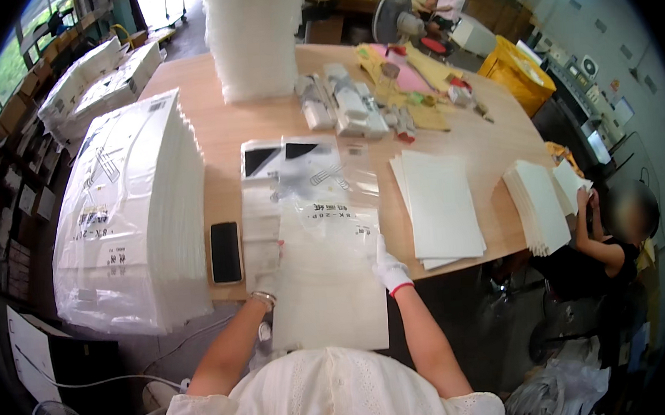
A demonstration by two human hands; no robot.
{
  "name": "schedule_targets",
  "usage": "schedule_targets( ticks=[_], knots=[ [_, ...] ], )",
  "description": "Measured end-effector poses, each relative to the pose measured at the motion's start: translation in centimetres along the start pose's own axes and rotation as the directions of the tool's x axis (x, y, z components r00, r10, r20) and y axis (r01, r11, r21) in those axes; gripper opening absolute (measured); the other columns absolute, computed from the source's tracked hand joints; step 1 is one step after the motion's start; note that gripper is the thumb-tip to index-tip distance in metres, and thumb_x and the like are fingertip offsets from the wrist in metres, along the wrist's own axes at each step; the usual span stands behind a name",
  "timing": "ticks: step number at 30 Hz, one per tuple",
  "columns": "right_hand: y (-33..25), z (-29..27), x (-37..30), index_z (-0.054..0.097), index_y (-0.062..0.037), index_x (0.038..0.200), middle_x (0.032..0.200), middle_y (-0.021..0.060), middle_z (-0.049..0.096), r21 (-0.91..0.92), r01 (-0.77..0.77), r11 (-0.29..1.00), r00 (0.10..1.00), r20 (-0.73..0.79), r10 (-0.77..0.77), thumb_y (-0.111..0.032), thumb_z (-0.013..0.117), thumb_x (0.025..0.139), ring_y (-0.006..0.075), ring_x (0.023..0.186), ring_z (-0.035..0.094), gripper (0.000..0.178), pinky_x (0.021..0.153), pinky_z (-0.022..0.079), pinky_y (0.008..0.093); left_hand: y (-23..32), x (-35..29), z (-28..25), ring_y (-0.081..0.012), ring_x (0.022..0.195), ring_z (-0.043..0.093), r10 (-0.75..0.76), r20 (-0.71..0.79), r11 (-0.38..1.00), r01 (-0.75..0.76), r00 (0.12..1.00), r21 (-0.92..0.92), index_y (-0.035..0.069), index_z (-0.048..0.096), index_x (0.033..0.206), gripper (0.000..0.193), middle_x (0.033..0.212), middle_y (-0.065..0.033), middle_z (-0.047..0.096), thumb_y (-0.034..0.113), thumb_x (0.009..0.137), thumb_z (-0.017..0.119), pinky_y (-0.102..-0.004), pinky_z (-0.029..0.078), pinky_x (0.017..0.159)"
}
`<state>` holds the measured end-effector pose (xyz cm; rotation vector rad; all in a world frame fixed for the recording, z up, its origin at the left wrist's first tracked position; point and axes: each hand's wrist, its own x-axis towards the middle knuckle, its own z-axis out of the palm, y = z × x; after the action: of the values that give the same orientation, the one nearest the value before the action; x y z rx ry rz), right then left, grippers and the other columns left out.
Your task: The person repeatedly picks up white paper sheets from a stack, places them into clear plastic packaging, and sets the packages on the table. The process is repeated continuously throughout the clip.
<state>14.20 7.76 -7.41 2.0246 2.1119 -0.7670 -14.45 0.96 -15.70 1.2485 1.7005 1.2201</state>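
Note:
In front of me a stack of white paper sheets [327, 300] lies partly in a clear printed plastic bag [320, 189], its near end reaching past the table edge towards my body. My right hand [391, 271], in a white glove with a red cuff, grips the stack's right edge, thumb along the side. At the left edge is my left hand [264, 270], a band at its wrist; clear plastic and glare blur its fingers. More clear bags with black corners [261, 161] lie beneath and beyond the stack.
A tall pile of packed paper [128, 206] and a black phone [226, 252] sit left. White sheets [442, 204] lie right. Wrapped bundles [344, 102] and a tall white stack [253, 39] stand farther back. At the right, a seated person [609, 254] handles paper.

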Motion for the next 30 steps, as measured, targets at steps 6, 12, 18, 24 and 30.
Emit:
schedule_targets(
  ticks=[6,12,18,24,30],
  knots=[
    [2.4,1.9,-6.0,0.003,-0.0184,0.144,0.105,0.0262,0.057,0.076,0.157,0.985,0.987,0.021,-0.159,-0.025,0.039,0.087,0.0394,0.091,0.058,0.068,0.075,0.043,0.0527,5.0,-6.1,-2.3,-0.0288,0.089,0.055,-0.228,0.037,0.839,0.177,0.973,0.514,0.008,0.044,0.122,0.036,0.097,-0.0160,0.056,0.022,0.089,0.043,-0.0374,0.044,0.078],
    [2.2,0.9,-16.8,0.029,-0.0104,0.137,0.096,0.0229,0.059,0.152,0.408,0.900,0.908,-0.166,-0.384,-0.019,0.042,0.087,0.0373,0.083,0.059,0.052,0.068,0.045,0.0476,12.2,-15.0,-7.6,-0.0300,0.078,0.055,-0.080,0.524,0.976,-0.038,0.848,0.212,0.005,0.057,0.101,0.023,0.089,-0.0153,0.055,0.015,0.081,0.056,-0.0382,0.045,0.069],
    [4.8,5.4,-14.5,0.048,-0.0081,0.125,0.074,0.0185,0.061,0.157,0.397,0.904,0.893,-0.293,-0.342,-0.023,0.050,0.085,0.0337,0.061,0.059,0.043,0.056,0.047,0.0434,6.3,-14.9,-6.1,-0.0274,0.076,0.058,-0.218,0.218,0.964,0.175,0.951,0.202,0.002,0.056,0.095,0.020,0.083,-0.0147,0.055,0.004,0.075,0.051,-0.0366,0.046,0.068],
    [8.4,7.8,-15.8,0.045,-0.0037,0.127,0.112,0.0129,0.059,0.951,-0.021,0.310,0.995,0.050,-0.086,-0.029,0.054,0.088,0.0188,0.100,0.058,0.047,0.084,0.048,0.0342,7.7,-14.8,-7.1,-0.0260,0.076,0.054,0.133,0.281,0.965,-0.189,0.950,0.183,0.000,0.052,0.078,0.014,0.081,-0.0144,0.053,-0.004,0.065,0.049,-0.0316,0.045,0.068],
    [-3.8,7.6,-12.6,0.047,0.0013,0.121,0.112,0.0093,0.056,0.958,-0.136,-0.254,0.970,0.076,-0.231,-0.013,0.052,0.088,0.0197,0.097,0.056,0.037,0.085,0.046,0.0330,22.6,-11.4,-10.9,-0.0181,0.053,0.053,0.638,0.256,0.687,-0.687,0.726,0.236,0.007,0.051,0.070,0.010,0.075,-0.0071,0.057,-0.001,0.070,0.057,-0.0310,0.043,0.049]
  ],
)
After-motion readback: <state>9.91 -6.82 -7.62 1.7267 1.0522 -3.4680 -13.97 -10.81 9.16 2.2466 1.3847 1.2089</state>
